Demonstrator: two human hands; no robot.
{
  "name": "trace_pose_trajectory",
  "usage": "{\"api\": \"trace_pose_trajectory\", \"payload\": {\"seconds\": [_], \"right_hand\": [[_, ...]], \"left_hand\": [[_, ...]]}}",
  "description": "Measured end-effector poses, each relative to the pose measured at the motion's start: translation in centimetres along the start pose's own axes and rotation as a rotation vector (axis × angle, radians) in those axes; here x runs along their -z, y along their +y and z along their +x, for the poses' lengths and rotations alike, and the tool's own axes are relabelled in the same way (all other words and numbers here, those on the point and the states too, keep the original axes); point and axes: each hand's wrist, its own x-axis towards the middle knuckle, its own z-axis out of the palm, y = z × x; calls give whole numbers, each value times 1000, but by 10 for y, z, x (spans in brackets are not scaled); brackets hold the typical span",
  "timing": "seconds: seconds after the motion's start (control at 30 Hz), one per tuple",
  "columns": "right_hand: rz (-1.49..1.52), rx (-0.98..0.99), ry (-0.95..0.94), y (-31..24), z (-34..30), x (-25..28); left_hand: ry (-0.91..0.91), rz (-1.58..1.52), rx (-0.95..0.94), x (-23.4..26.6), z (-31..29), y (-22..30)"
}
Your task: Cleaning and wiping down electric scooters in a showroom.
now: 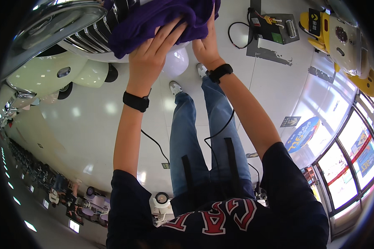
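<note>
A bunched purple cloth (131, 31) is in my two hands at the top of the view, against the front of a scooter-like vehicle with a chrome-ribbed grille (96, 38). My left hand (150, 53) is closed on the near side of the cloth, its fingers stretched over the folds and the thumb hidden. At the cloth's right edge, my right hand (205, 47) grips it, with most of its fingers out of sight behind the fabric. Below the cloth shows a glossy white rounded part (176, 62). Each wrist wears a black band.
Pale green scooters (50, 74) stand close on the left. To the right, a black box with wires (276, 29) lies on the floor near a yellow and cream scooter (340, 39). Thin black cables (156, 145) hang beside my legs. Glass doors (340, 174) are at the far right.
</note>
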Motion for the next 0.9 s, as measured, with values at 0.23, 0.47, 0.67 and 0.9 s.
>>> {"api": "trace_pose_trajectory", "payload": {"seconds": [0.23, 0.47, 0.67, 0.9], "right_hand": [[-32, -339, -44, 22, -89, -25], [70, -390, 40, -32, -107, -69], [-5, -107, 152, -64, -27, -38], [288, -186, 311, -14, -26, -11]], "left_hand": [[-150, -20, -130, -24, -63, -4], [-436, 68, -108, 9, -99, -39], [-164, -53, -50, 13, -50, -32], [-74, 39, -10, -32, -20, 24]]}}
